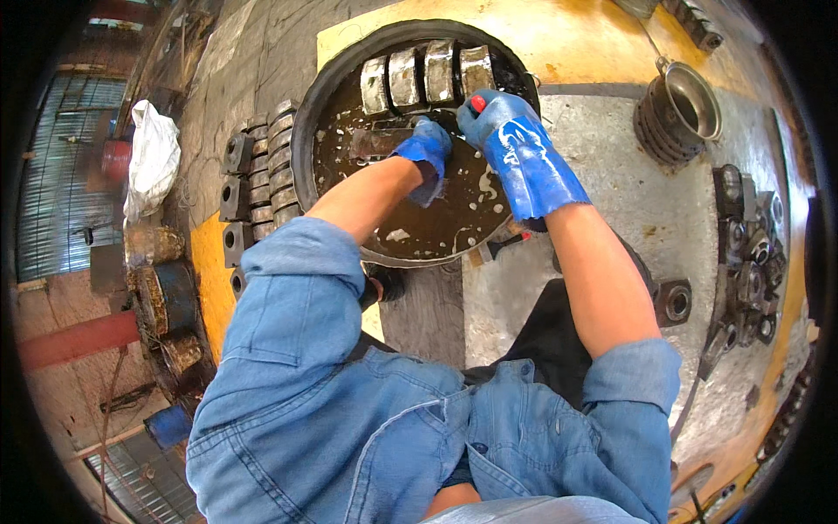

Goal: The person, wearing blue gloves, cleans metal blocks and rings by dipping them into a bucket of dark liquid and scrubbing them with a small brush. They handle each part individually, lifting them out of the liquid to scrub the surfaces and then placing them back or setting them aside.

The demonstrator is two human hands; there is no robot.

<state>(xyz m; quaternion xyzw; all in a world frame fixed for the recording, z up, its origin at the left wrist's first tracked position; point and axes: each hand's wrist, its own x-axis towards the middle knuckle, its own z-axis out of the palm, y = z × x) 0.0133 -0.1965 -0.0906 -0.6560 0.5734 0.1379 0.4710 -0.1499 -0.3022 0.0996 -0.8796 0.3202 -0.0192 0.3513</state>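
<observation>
Our right hand (pixel 496 120), in a blue glove, was closed around a red-ended tool (pixel 478 103), just below the last piece of the row; whether it touched that piece we could not tell; our left hand (pixel 429 140), gloved alike, was curled at the right end of a flat metal block (pixel 377 145), though its fingers hid whether they were clamped on it or only resting there.

The block lay in the black basin (pixel 307 131), among dark liquid with pale patches of foam; beyond it, inside the far rim, four curved metal pieces (pixel 440 72) stood side by side with narrow gaps between them; we judged the work to be partway, with the block in hand and that row set apart in the basin; wet shine alone did not tell us which were finished.

Outside the left rim stood stacked ring-like parts (pixel 284 162) and holed blocks (pixel 234 199); farther right were a metal pot (pixel 694 100) and a cluster of dark parts (pixel 752 279); whether any of these were done or waiting, we could not say.
</observation>
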